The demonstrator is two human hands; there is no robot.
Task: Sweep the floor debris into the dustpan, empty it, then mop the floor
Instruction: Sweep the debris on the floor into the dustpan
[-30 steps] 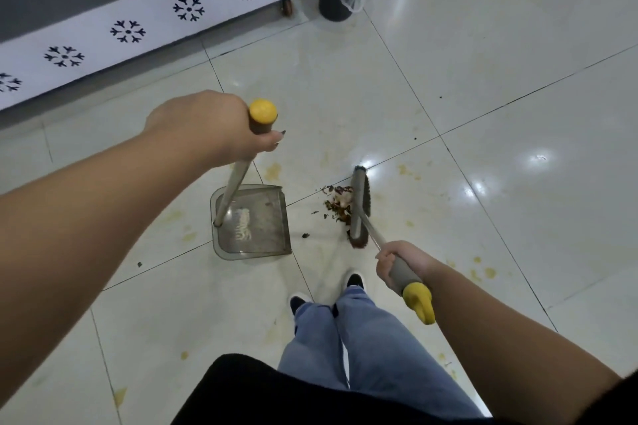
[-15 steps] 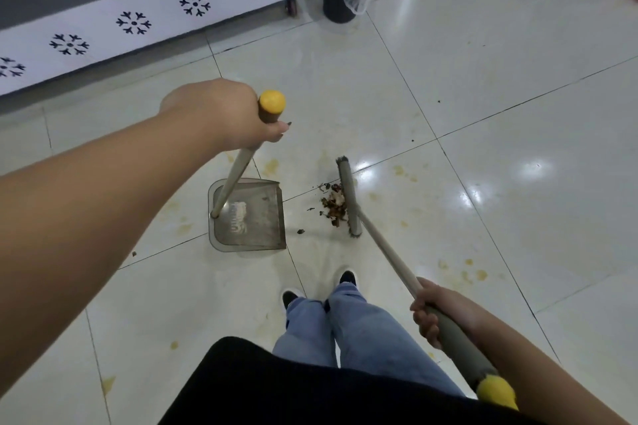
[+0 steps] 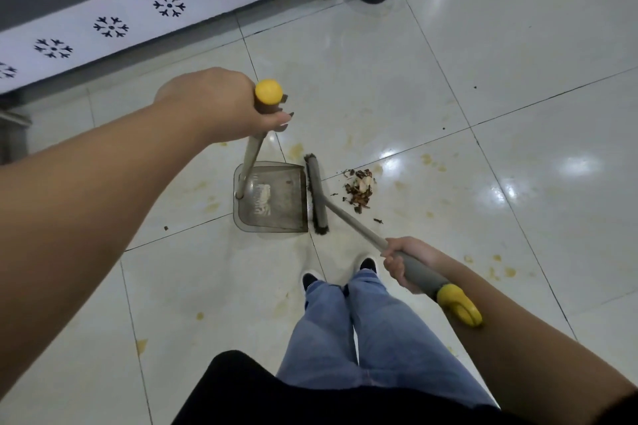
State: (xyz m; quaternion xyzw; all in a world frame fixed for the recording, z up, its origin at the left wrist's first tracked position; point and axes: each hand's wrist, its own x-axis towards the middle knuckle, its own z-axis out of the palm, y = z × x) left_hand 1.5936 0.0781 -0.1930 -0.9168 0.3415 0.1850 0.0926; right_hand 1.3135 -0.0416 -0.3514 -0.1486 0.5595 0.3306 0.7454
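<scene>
One broom head (image 3: 317, 193) lies on the floor (image 3: 448, 62) just beside the open right edge of one dustpan (image 3: 276, 200), its long axis running away from the person. One debris pile (image 3: 359, 190) sits right of it. Right hand (image 3: 404, 260) fingers wrap the broom handle; left hand (image 3: 221, 103) grips the dustpan's upright handle.

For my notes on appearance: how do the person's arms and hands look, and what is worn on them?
Both forearms are bare, with no sleeves, gloves, watch or rings visible. The left hand has dark-painted nails; the right hand shows no markings.
</scene>
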